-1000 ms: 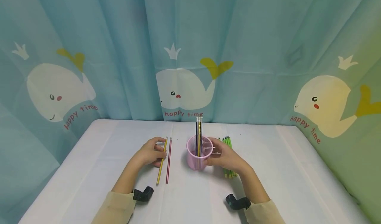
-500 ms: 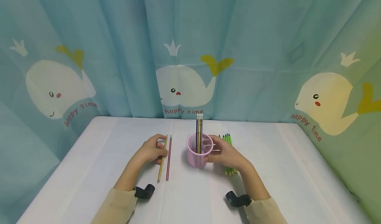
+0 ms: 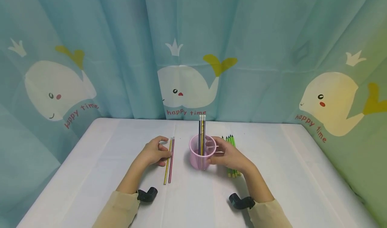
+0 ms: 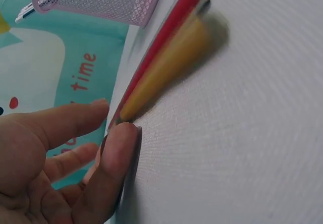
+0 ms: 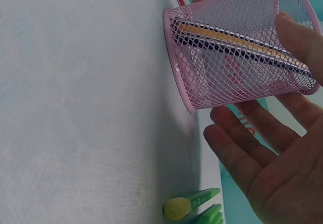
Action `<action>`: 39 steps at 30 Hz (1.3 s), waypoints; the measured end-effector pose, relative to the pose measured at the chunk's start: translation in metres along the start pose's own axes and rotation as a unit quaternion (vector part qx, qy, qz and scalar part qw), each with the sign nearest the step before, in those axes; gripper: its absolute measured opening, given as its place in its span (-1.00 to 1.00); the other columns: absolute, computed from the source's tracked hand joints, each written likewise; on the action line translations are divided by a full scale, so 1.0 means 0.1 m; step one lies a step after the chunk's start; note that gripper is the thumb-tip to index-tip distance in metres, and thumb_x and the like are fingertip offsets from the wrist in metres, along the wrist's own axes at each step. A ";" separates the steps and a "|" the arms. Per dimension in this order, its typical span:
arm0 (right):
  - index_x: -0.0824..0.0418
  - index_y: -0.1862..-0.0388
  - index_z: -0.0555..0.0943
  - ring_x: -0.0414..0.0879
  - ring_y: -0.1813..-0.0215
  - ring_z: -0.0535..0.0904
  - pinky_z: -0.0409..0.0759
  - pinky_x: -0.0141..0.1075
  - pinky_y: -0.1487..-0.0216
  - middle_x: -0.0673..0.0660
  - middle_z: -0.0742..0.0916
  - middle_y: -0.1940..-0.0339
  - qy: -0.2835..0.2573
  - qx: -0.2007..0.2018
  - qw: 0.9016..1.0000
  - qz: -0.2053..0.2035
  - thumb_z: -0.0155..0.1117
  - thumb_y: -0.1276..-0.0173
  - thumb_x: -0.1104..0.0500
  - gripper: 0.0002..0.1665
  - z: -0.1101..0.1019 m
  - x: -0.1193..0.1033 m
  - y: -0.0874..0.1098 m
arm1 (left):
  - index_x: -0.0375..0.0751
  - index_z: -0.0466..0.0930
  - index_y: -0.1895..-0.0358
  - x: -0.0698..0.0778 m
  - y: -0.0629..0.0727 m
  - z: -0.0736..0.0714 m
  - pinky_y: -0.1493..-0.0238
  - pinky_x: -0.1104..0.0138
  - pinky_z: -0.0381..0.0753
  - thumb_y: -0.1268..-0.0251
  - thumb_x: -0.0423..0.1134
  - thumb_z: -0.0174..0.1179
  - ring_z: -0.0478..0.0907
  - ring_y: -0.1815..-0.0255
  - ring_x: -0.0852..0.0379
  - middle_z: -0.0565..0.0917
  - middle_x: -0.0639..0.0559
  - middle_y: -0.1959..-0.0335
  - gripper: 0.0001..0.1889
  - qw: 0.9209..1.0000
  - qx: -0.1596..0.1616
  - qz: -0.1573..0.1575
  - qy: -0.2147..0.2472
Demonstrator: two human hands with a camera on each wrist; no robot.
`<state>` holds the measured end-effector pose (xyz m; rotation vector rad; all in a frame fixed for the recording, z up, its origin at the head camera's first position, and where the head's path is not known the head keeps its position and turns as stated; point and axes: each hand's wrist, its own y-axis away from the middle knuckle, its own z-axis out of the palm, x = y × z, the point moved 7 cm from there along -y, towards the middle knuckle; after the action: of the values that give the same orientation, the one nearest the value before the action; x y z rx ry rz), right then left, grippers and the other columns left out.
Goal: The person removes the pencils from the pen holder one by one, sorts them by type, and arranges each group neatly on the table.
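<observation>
My left hand [image 3: 155, 152] is at a yellow pencil [image 3: 167, 169], with the thumb across it and the fingers bent on its other side. In the left wrist view the yellow pencil [image 4: 171, 65] is blurred and runs down to the thumb tip. Close beside it on the table lies a red pencil [image 3: 172, 162]. A pink mesh pen holder [image 3: 196, 162] stands upright with several dark and yellow pencils [image 3: 202, 130] inside. My right hand [image 3: 231, 156] holds the pen holder's right side, thumb in front and fingers behind; the right wrist view shows its wire mesh [image 5: 232, 52] between them.
Several green pencils [image 3: 233, 172] lie on the white table [image 3: 193, 201], partly under my right hand. A blue curtain [image 3: 260, 97] with whale prints hangs behind the far edge. Black wrist devices [image 3: 147, 195] sit on both forearms.
The yellow pencil has shifted right with my left hand, and its near end now lies closer to the red pencil. My right hand stays at the pen holder. The head view tilted slightly.
</observation>
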<state>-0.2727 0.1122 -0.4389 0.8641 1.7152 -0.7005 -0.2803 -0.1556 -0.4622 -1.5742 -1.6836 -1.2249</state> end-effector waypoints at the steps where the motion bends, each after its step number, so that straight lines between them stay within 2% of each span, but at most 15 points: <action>1: 0.14 -0.45 0.36 0.23 -0.32 0.51 0.54 -0.01 -0.34 0.27 0.60 -0.25 0.001 0.001 1.000 0.000 0.52 -0.13 0.28 -0.11 0.00 0.00 0.00 | -0.24 0.32 -0.39 0.00 0.00 0.00 0.50 0.27 0.75 -0.21 -0.39 0.36 0.63 0.40 0.08 0.63 -0.14 0.21 -0.33 1.000 0.000 0.000 0.002; 7: 0.12 -0.44 0.37 0.20 -0.33 0.51 0.54 -0.01 -0.34 0.24 0.59 -0.27 0.001 0.001 1.000 0.005 0.52 -0.13 0.29 -0.11 -0.01 0.00 0.00 | -0.23 0.33 -0.39 0.02 0.00 -0.01 0.50 0.27 0.75 -0.23 -0.36 0.35 0.63 0.40 0.07 0.62 -0.13 0.20 -0.35 1.000 0.004 0.000 -0.003; 11: 0.12 -0.43 0.38 0.20 -0.34 0.49 0.51 0.04 -0.35 0.24 0.57 -0.29 -0.001 0.001 1.000 0.004 0.52 -0.13 0.29 -0.12 0.00 0.00 0.00 | -0.18 0.36 -0.39 0.11 0.00 -0.05 0.51 0.28 0.72 -0.24 -0.30 0.34 0.62 0.45 0.06 0.64 -0.13 0.12 -0.37 0.999 0.022 0.031 -0.027; 14: 0.14 -0.44 0.37 0.22 -0.34 0.49 0.52 0.05 -0.35 0.27 0.57 -0.29 0.001 0.001 1.000 -0.001 0.51 -0.15 0.28 -0.13 -0.01 -0.01 0.00 | -0.15 0.40 -0.37 0.25 0.03 -0.06 0.38 0.26 0.70 -0.29 -0.24 0.31 0.64 0.33 0.06 0.66 -0.11 0.05 -0.42 0.994 0.040 0.084 -0.050; 16: 0.14 -0.44 0.37 0.23 -0.34 0.49 0.52 0.05 -0.35 0.27 0.57 -0.29 0.001 0.001 1.000 -0.003 0.51 -0.14 0.27 -0.13 -0.01 -0.01 0.00 | -0.14 0.43 -0.35 0.37 0.07 -0.05 0.23 0.21 0.71 -0.33 -0.22 0.29 0.66 0.19 0.05 0.68 -0.11 0.02 -0.47 0.988 0.051 0.129 -0.062; 20: 0.13 -0.43 0.38 0.22 -0.34 0.50 0.53 0.02 -0.34 0.26 0.58 -0.29 0.001 0.000 1.000 -0.002 0.52 -0.14 0.27 -0.13 -0.01 0.00 0.00 | -0.13 0.49 -0.28 0.59 0.19 0.03 -0.06 0.07 0.68 -0.37 -0.23 0.26 0.62 -0.05 -0.05 0.67 -0.12 -0.05 -0.56 0.973 0.063 0.216 -0.049; 25: 0.14 -0.44 0.37 0.25 -0.32 0.51 0.54 -0.01 -0.33 0.27 0.59 -0.28 -0.002 0.001 1.000 -0.004 0.51 -0.15 0.28 -0.13 0.00 0.03 0.00 | -0.10 0.55 -0.23 0.77 0.29 0.25 -0.10 -0.02 0.68 -0.42 -0.14 0.23 0.53 -0.21 -0.15 0.58 -0.08 -0.22 -0.62 0.951 0.060 0.299 -0.048; 29: 0.17 -0.45 0.36 0.29 -0.31 0.51 0.55 -0.01 -0.32 0.32 0.57 -0.29 -0.004 0.001 1.000 -0.009 0.50 -0.14 0.30 -0.12 0.01 0.03 0.00 | -0.01 0.56 -0.25 0.81 0.33 0.44 -0.17 -0.09 0.63 -0.44 -0.03 0.20 0.39 -0.38 -0.12 0.43 -0.02 -0.39 -0.61 0.944 0.034 0.324 -0.052; 33: 0.17 -0.46 0.35 0.28 -0.31 0.52 0.56 -0.01 -0.31 0.32 0.57 -0.28 0.006 0.003 1.000 -0.007 0.50 -0.15 0.29 -0.11 0.02 0.01 0.00 | 0.06 0.54 -0.31 0.82 0.34 0.59 -0.32 -0.20 0.44 -0.44 0.04 0.16 0.26 -0.48 -0.13 0.29 0.02 -0.51 -0.56 0.937 0.009 0.338 -0.088; 35: 0.18 -0.46 0.35 0.26 -0.31 0.52 0.56 0.00 -0.31 0.32 0.57 -0.28 0.010 0.004 1.000 -0.008 0.50 -0.15 0.28 -0.11 0.02 0.00 0.01 | 0.09 0.50 -0.35 0.83 0.33 0.63 -0.36 -0.24 0.34 -0.45 0.08 0.13 0.23 -0.50 -0.14 0.25 0.04 -0.53 -0.53 0.933 0.005 0.344 -0.110; 39: 0.20 -0.46 0.34 0.25 -0.30 0.52 0.55 0.02 -0.32 0.32 0.58 -0.27 0.007 -0.001 1.000 -0.013 0.50 -0.16 0.29 -0.11 0.02 -0.01 0.01 | 0.11 0.44 -0.41 0.85 0.31 0.67 -0.40 -0.28 0.26 -0.47 0.13 0.07 0.21 -0.51 -0.14 0.25 0.06 -0.54 -0.48 0.933 0.014 0.339 -0.123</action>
<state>-0.2712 0.1111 -0.4387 0.8488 1.7413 -0.7116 -0.2526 -0.0587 -0.4115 -2.1078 -1.1035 -0.6624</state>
